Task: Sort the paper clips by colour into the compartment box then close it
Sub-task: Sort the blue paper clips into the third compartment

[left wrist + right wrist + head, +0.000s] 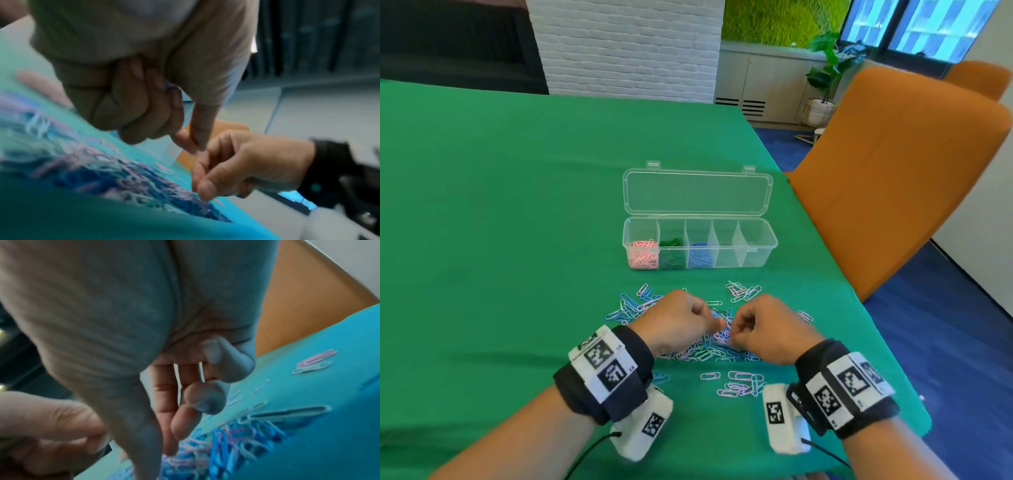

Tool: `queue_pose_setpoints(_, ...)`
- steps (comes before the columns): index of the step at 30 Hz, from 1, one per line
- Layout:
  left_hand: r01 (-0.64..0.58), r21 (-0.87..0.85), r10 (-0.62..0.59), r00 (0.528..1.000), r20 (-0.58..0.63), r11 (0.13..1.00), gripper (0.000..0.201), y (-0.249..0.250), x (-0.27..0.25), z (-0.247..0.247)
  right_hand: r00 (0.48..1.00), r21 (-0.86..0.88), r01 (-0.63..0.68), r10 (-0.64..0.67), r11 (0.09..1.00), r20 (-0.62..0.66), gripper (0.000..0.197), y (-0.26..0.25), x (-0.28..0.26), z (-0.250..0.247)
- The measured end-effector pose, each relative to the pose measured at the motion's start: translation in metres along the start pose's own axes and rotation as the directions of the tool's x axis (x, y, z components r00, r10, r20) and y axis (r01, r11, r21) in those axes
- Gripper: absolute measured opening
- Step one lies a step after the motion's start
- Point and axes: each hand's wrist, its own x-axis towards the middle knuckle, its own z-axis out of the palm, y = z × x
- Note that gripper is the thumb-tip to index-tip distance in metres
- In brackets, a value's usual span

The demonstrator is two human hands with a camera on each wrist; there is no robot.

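A clear compartment box (pixel 756 255) stands open on the green table, its lid (pixel 697 192) lying flat behind it. From the left its compartments hold pink clips (pixel 642 255), green clips (pixel 671 253) and blue clips (pixel 699 255); the two on the right look empty. A mixed pile of blue, pink and white clips (pixel 702 354) lies in front. Both hands hover over the pile with curled fingers. My left hand (pixel 709 320) keeps a blue clip (pixel 170 86) tucked in its fist, thumb and forefinger pinched. My right hand (pixel 739 330) holds a white clip (pixel 176 374) against its palm while thumb and forefinger reach into the pile.
Loose clips lie spread left of the pile (pixel 630 306), beyond it (pixel 743 291) and nearer me (pixel 739 385). An orange chair (pixel 893 178) stands against the table's right edge. Bare green cloth (pixel 500 222) stretches to the left of the box.
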Motion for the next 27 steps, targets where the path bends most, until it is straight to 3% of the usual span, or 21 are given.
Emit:
queue_pose_setpoints(4, -0.062, 0.392, 0.056, 0.998, 0.027, 0.918, 0.010, 0.008, 0.001, 0.004, 0.998, -0.045, -0.061, 0.062, 0.997, 0.016, 0.010, 0.001, 0.003, 0.007)
queue_pose_setpoints(9, -0.085, 0.603, 0.107, 0.994, 0.000, 0.793, 0.017, 0.015, 0.004, 0.016, 0.999, -0.036, -0.044, 0.045, 0.998, 0.029, 0.005, 0.004, 0.002, 0.003)
queue_pose_setpoints(13, -0.082, 0.617, 0.085, 0.996, 0.025, 0.782, 0.014, 0.011, 0.006, 0.014, 0.999, 0.019, -0.047, 0.046, 0.999, 0.018, 0.006, 0.010, 0.002, -0.004)
queue_pose_setpoints(19, -0.074, 0.472, 0.011, 0.991, 0.134, 0.879, 0.005, -0.002, 0.011, 0.001, 0.998, 0.163, -0.056, 0.054, 0.985, 0.020, 0.004, 0.012, 0.001, -0.010)
queue_pose_setpoints(27, -0.101, 0.565, 0.115, 0.993, 0.010, 0.819, 0.011, 0.005, 0.008, 0.006, 1.000, 0.270, -0.014, 0.018, 0.963, -0.014, 0.008, 0.013, 0.003, -0.011)
